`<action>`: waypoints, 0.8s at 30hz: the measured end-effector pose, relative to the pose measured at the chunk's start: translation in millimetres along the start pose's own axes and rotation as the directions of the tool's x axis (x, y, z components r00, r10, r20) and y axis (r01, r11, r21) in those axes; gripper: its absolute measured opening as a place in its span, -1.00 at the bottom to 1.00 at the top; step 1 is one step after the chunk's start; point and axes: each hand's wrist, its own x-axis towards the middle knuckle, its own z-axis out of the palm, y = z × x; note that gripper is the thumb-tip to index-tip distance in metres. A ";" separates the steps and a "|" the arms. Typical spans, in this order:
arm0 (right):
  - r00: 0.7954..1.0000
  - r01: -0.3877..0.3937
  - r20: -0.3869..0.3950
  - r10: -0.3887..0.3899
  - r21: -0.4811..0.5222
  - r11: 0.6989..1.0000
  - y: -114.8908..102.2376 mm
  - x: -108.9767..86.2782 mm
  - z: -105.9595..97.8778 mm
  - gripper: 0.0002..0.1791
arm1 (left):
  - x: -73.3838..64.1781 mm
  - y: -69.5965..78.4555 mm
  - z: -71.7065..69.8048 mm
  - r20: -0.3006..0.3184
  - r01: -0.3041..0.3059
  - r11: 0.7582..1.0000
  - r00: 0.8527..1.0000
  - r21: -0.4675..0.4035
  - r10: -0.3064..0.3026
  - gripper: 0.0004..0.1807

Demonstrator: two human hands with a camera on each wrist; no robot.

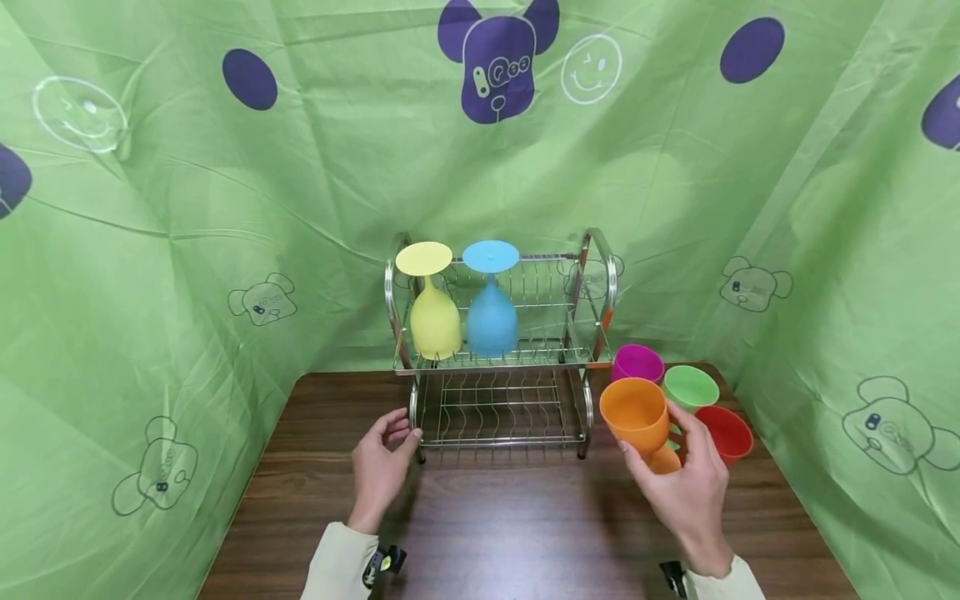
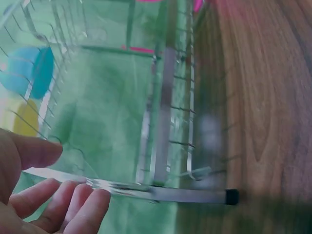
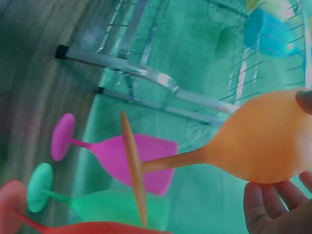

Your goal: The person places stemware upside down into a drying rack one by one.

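Holding the orange goblet (image 1: 633, 417) at four o'clock from the rack (image 1: 498, 367) seemed the step; right hand (image 1: 686, 483) gripped it widely, left hand (image 1: 381, 467) loosely held nothing at eight; next move needed steadiness

It is a small cloth-walled booth: green fabric (image 1: 360, 175), printed with cartoon animal heads (image 1: 498, 62) and smiley faces (image 1: 592, 69), hangs on three sides of a dark wood-grain worktop (image 1: 495, 525). The two-tier wire dish rack (image 1: 528, 367) and coloured goblets (image 1: 491, 321) are household kitchenware; the room behind the fabric is hidden, so its kind cannot be told.
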 end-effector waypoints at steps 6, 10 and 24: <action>0.971 0.218 0.089 -0.223 0.065 0.974 -21.2 10.2 -4.3 -0.12 | -18.8 28.8 -10.3 0.058 -0.025 0.998 0.998 -0.051 0.028 -0.55; 0.912 0.363 0.158 -0.378 0.113 0.925 -39.3 13.7 -2.4 -0.23 | -35.2 51.2 -14.5 0.133 -0.046 0.988 0.989 -0.146 0.066 -0.48; 0.671 0.671 0.323 -0.668 0.121 0.732 -91.6 7.9 8.1 -0.09 | -88.4 107.7 -0.9 0.383 -0.146 0.956 0.893 -0.253 0.238 -0.12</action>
